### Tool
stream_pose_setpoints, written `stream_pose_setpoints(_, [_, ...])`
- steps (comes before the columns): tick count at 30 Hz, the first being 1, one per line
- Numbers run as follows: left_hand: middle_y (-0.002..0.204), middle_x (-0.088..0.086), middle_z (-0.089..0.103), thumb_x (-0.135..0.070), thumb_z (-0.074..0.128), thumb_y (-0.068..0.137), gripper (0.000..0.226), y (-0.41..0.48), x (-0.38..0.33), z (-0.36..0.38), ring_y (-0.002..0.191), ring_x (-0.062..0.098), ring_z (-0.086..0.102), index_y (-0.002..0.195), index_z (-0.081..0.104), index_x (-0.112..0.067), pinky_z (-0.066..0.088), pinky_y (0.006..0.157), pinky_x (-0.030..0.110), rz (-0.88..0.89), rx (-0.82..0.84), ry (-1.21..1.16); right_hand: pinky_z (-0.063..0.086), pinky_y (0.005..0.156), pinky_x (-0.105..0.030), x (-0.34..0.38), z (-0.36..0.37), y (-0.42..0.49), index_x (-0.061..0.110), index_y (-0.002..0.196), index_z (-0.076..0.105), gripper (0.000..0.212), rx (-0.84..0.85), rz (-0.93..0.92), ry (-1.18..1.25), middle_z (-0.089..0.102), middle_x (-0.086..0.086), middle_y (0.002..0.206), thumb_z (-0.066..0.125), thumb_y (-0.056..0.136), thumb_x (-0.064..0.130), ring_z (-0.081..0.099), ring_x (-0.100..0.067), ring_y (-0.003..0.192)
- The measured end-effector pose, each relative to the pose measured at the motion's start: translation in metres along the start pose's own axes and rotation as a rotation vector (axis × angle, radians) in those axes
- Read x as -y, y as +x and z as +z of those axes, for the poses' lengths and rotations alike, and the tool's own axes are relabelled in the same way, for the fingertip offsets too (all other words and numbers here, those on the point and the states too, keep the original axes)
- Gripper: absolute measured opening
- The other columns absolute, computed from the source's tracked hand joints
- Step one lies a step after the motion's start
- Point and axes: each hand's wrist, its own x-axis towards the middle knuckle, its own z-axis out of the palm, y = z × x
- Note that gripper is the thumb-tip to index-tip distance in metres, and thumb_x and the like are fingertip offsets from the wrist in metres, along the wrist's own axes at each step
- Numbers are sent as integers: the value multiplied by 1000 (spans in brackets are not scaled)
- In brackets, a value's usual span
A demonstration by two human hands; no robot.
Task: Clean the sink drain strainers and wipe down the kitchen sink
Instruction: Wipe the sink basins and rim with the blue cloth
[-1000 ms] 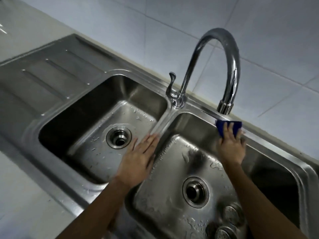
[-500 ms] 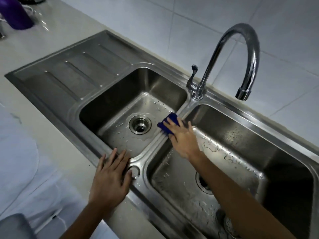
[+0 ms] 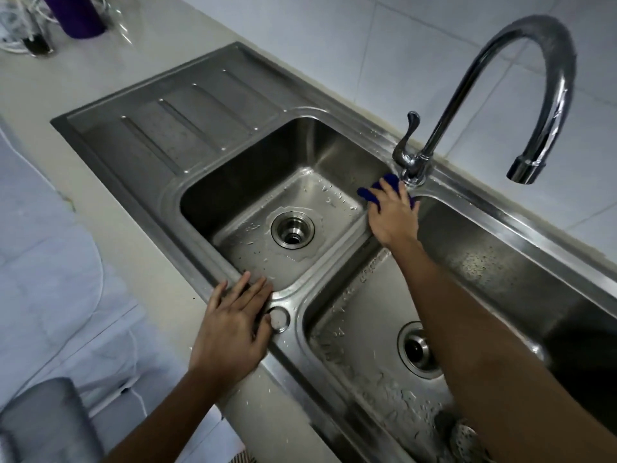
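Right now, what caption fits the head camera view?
Right hand presses a blue cloth beside the faucet; left hand rests flat on the sink rim.

Matt brushed-steel sink (image 3: 150, 135), water-beaded; soft blue cloth (image 3: 371, 194) under the fingers (image 3: 391, 194) of the right hand (image 3: 394, 219); glossy chrome faucet (image 3: 554, 78) just beyond them.

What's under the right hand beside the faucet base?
A blue cloth, pressed onto the sink divider by the right hand. Only its edges show past the fingers; the rest of it, and the steel beneath, is covered.
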Motion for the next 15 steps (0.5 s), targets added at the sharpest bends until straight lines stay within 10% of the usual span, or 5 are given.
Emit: stream_pose_setpoints(15, [154,5,21,-40,30,95,63,-17,5,-18,145,20,14,150,15,-15,1,118,41,-281,-237,-432,4,120,-44,123,23,-192,35,145,37,43,472,-42,316,16,5,161,32,102,42,7,-16,149])
